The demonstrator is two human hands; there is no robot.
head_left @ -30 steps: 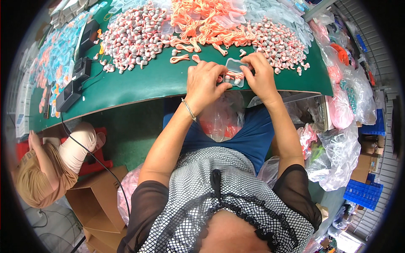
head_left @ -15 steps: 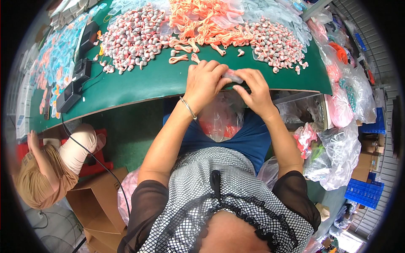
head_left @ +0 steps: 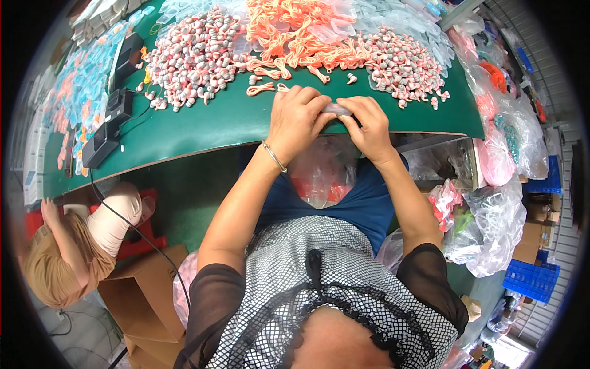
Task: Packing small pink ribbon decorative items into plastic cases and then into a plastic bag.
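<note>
From where I stand, both hands meet just above the front edge of the green bench [head_left: 209, 129], a little right of centre in the upper half of the frame. Between them is a small translucent plastic case [head_left: 336, 109]: the left hand [head_left: 299, 120] has its grip closed on one end, fingers and thumb pinching, and the right hand [head_left: 369, 128] pinches the other end. Fingers cover much of the case, so I can't make out what is inside. A loose orange cord loop [head_left: 260, 89] lies on the bench near the left hand. Beyond, at the top centre, spreads a heap of orange cord bundles [head_left: 301, 40], flanked by a left pile of pink-and-grey pieces [head_left: 193, 55] and a right pile of similar pieces [head_left: 405, 67]. More clear plastic cases [head_left: 405, 21] lie toward the upper right. At the lower left, a person in a brown top [head_left: 64, 267] sits near a cardboard box [head_left: 144, 301].
</note>
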